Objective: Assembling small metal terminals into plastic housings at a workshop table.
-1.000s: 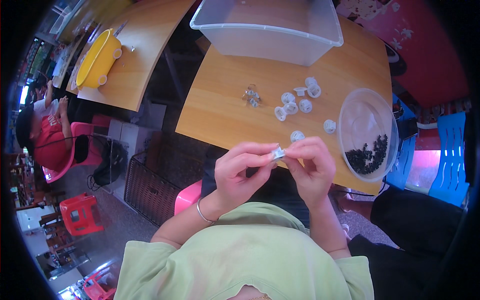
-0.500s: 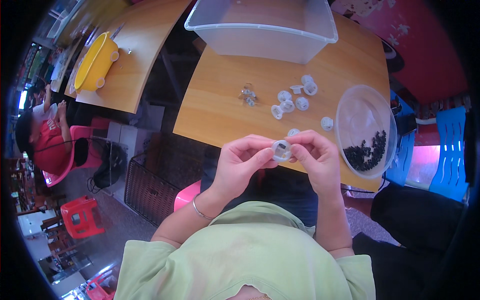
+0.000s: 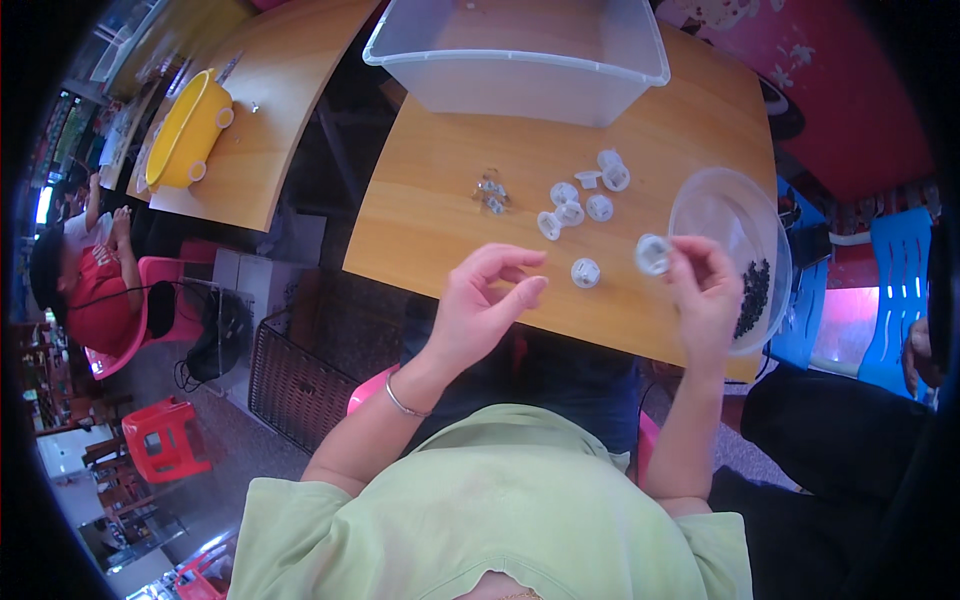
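Note:
My right hand is at the table's right side, thumb and fingers closed on the edge of a small white round plastic piece. That piece is blurred, and I cannot tell whether another lies under it. My left hand hovers over the front edge, thumb and fingers apart with nothing between them. Between the hands, a white round plastic piece lies on the table. Farther back is a group of several similar pieces. To their left sits a small pile of shiny metal bits.
A round clear tub with small black parts stands beside my right hand. A large clear bin is at the back of the wooden table. On another table at left is a yellow container; a person sits near it.
My hands have separated from the white piece they held together. My right hand has moved right toward the tub, while the left has stayed near the front edge and opened.

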Demonstrator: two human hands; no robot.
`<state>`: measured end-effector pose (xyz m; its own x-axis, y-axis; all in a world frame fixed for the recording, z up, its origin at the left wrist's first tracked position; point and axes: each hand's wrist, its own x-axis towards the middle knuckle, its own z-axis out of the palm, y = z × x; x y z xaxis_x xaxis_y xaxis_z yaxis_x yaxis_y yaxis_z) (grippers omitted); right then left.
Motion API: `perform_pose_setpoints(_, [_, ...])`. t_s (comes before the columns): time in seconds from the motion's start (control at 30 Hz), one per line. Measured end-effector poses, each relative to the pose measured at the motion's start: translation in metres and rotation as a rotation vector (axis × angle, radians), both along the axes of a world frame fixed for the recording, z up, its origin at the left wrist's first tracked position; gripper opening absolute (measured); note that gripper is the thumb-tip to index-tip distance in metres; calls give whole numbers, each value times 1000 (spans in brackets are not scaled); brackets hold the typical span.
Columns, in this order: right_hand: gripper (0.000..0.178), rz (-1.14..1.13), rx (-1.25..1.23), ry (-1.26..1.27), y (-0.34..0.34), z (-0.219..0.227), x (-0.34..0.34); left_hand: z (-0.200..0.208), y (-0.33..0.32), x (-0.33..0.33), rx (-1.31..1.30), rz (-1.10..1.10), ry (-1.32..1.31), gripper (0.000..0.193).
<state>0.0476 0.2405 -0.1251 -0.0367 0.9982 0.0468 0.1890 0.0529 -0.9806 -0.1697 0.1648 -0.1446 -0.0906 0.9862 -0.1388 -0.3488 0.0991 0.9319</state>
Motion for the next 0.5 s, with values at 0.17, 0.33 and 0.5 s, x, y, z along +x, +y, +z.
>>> perform_pose_setpoints(0.17, [9, -168, 199, -415, 35, -30, 48, -10, 18, -14, 273, 52, 831, 26])
perform_pose_setpoints(0.33, [9, -207, 230, -482, 30, -26, 55, -22, 33, -12, 365, 14, 1172, 31])
perform_pose_setpoints(0.5, [17, 143, 154, -755, 6, -9, 71, -22, 50, -3, 482, 37, 1305, 35])
